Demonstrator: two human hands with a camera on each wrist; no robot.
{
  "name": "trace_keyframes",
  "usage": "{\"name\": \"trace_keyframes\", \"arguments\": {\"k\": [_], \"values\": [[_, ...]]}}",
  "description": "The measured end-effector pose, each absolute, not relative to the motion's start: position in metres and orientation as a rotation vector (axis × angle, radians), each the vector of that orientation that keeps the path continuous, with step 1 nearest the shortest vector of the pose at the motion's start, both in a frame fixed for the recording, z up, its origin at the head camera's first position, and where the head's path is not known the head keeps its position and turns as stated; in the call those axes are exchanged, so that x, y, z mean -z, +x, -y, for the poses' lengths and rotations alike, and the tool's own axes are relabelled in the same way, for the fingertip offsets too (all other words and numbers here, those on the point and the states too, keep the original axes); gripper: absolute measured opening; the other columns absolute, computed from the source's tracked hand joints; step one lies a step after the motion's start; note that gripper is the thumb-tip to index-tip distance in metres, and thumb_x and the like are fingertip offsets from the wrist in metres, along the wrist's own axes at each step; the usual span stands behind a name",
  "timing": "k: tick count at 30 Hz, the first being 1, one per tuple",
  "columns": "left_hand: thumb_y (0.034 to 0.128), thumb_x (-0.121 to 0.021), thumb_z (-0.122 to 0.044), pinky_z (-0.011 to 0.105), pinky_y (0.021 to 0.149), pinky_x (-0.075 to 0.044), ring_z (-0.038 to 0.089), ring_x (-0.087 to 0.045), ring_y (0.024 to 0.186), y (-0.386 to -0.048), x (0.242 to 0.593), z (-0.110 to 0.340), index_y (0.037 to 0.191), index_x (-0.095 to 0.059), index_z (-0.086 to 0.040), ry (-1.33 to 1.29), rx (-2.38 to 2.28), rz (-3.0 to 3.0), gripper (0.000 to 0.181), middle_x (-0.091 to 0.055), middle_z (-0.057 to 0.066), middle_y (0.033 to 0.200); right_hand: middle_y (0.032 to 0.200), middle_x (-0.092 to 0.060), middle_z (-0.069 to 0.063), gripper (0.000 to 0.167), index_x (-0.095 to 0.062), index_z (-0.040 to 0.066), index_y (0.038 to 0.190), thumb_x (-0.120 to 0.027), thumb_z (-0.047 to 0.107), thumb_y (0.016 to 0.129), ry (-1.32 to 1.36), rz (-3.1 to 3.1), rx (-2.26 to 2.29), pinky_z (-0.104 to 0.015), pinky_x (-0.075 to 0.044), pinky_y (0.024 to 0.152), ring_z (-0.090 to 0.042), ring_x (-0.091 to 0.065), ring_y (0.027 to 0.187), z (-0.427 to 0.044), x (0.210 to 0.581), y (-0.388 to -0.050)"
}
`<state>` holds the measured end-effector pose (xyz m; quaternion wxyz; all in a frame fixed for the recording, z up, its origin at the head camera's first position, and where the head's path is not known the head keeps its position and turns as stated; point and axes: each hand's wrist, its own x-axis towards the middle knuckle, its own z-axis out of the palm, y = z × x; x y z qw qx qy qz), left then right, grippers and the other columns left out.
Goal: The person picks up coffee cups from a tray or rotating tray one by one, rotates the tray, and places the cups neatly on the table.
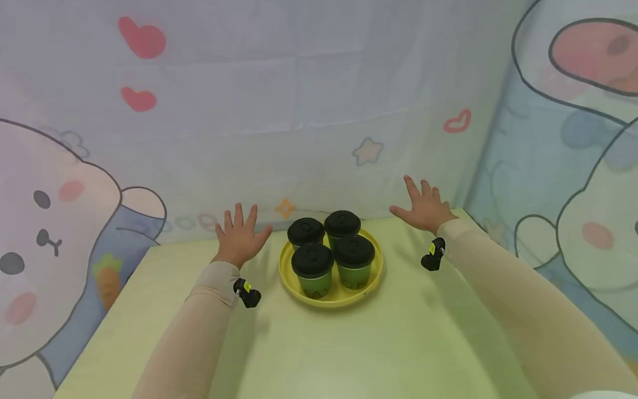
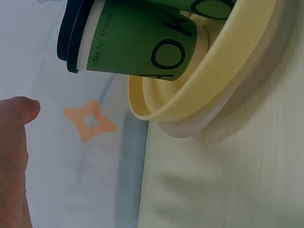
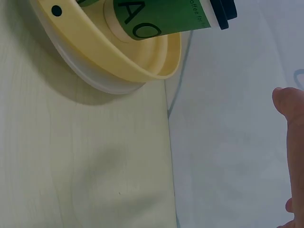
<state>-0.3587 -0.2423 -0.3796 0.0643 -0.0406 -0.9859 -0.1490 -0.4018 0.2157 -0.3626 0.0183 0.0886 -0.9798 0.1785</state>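
Evenly does it: two hands, one loaded tray

The left hand (image 1: 238,235) and the right hand (image 1: 425,209) reach out to either side of the tray (image 1: 331,303), fingers straight and spread apart, holding nothing. Neither touches it; both thumbs point inward. The tray is toward the far side of the worktop (image 1: 319,354), near the cloth (image 1: 324,111), and bears four upright cups (image 1: 317,285) with black lids (image 1: 354,249), two in front and two behind.

Any handling of this tray would best use both hands at once, at opposite points of the rim (image 3: 83,38), so the load is borne evenly. In the wrist views the rim juts out over a pale base (image 2: 186,129), which should let fingertips hook beneath while the thumbs press from the side. The cups rise well above the rim and would probably tip if one side rose first. For a single cup, gripping the green body looks safer than pulling at the lid, with the other hand steadying the rim. A low approach from the sides suits best, since the cloth leaves little room behind. Whether the cups are full cannot be told.
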Motion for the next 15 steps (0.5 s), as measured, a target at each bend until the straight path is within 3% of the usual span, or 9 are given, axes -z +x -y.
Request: {"name": "trace_keyframes", "arguments": {"k": [7,15], "values": [[0.1037,-0.028,-0.063,0.076,0.111,-0.004,0.054,0.006,0.149,-0.356,0.376,0.239,0.162,0.011,-0.021,-0.069,0.882,2.934,0.082,0.021,0.021,0.165,0.163,0.002,-0.032,0.102,0.010,0.023,0.163,-0.041,0.077,0.092,0.274,3.028,-0.586,-0.085,-0.018,0.098,-0.061,-0.003,0.145,-0.215,0.365,-0.408],[0.1075,-0.031,-0.052,0.065,0.119,-0.008,0.037,0.008,0.154,-0.353,0.387,0.222,0.163,0.009,-0.026,-0.142,1.279,2.688,0.073,0.018,0.011,0.167,0.163,0.003,-0.033,0.104,0.011,0.023,0.163,-0.041,0.078,0.091,0.261,3.034,-0.615,-0.085,-0.016,0.099,-0.063,-0.003,0.143,-0.220,0.366,-0.409]]}}
